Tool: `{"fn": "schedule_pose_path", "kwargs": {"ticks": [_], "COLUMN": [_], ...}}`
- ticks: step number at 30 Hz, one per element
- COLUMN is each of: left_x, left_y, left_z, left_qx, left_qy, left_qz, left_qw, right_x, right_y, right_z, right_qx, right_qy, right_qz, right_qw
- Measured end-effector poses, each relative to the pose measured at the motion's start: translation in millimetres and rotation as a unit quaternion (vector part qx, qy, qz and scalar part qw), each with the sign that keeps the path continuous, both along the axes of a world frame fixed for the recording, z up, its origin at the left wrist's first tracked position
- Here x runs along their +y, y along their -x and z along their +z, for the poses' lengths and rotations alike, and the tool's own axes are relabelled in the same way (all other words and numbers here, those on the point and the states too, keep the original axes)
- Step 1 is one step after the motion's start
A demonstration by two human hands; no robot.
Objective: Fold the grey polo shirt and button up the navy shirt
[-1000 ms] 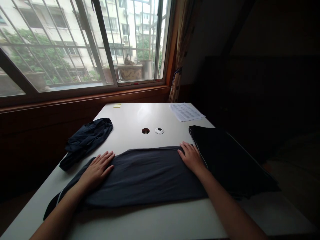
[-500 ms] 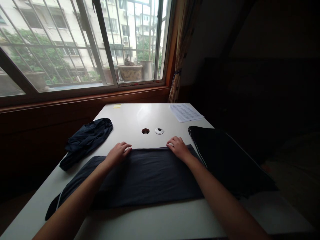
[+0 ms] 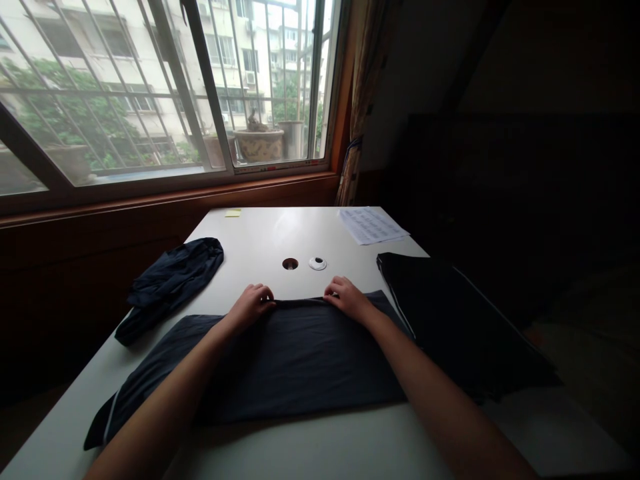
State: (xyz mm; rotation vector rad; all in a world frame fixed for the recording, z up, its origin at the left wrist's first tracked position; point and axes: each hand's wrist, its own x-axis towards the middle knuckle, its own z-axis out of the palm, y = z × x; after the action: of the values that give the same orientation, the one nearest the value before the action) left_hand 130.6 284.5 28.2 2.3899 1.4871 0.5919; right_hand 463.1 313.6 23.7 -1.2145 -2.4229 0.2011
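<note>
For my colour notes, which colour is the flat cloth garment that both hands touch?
Dark bluish grey: the flat cloth garment shows best in the head view.

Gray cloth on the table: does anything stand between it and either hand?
Nothing visible does: the left hand and right hand touch the far edge of the gray cloth directly. The crumpled navy cloth lies off to the left, the black cloth to the right.
</note>
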Motion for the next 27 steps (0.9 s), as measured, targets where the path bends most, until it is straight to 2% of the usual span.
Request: {"fn": "schedule_pose_path", "kwargs": {"ticks": [12, 21, 23, 27], "left_x": [-16, -17, -21, -38], "left_y": [-10, -11, -17, -28], "left_z": [-8.3, -6.5, -3.3, -0.3], "left_qx": [0.047, 0.068, 0.078, 0.112], "left_qy": [-0.103, -0.136, -0.157, -0.156], "left_qz": [0.035, 0.084, 0.069, -0.059], "left_qw": [0.993, 0.985, 0.982, 0.98], "right_x": [-17, -28, -38, -59], "right_y": [8, 10, 14, 8], "right_z": [-2.0, 3.5, 4.1, -3.0], "right_qx": [-0.04, -0.042, -0.032, -0.045], "right_qy": [-0.092, -0.11, -0.105, -0.057], "right_qz": [-0.048, -0.079, -0.062, 0.028], "right_qw": [0.994, 0.99, 0.992, 0.997]}}
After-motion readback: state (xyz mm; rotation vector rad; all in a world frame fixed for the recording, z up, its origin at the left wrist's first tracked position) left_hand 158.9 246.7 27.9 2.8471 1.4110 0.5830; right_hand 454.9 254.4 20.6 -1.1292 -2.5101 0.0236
